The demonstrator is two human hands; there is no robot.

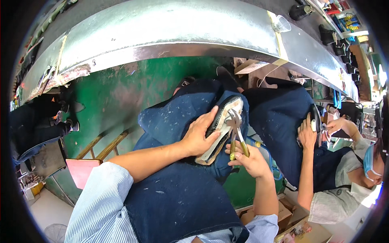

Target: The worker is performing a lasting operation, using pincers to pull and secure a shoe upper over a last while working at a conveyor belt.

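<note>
A dark shoe upper (222,118) with a pale insole rests bottom up on my aproned lap, its toe pointing away from me. My left hand (201,130) is closed round its left side, with the fingers along the edge and the thumb reaching across. In my right hand (252,161) is a pair of pincers (244,148) with brass-coloured grips. Their metal head lies over the front part of the shoe bottom. Whether the jaws pinch the edge material, I cannot tell.
A long metal bench (162,26) runs ahead, with a clear plastic cup (281,24) on it. Close on my right a co-worker (340,182) holds a dark shoe (315,115). A pink-topped stool (83,171) stands left; cardboard boxes (286,210) sit at lower right.
</note>
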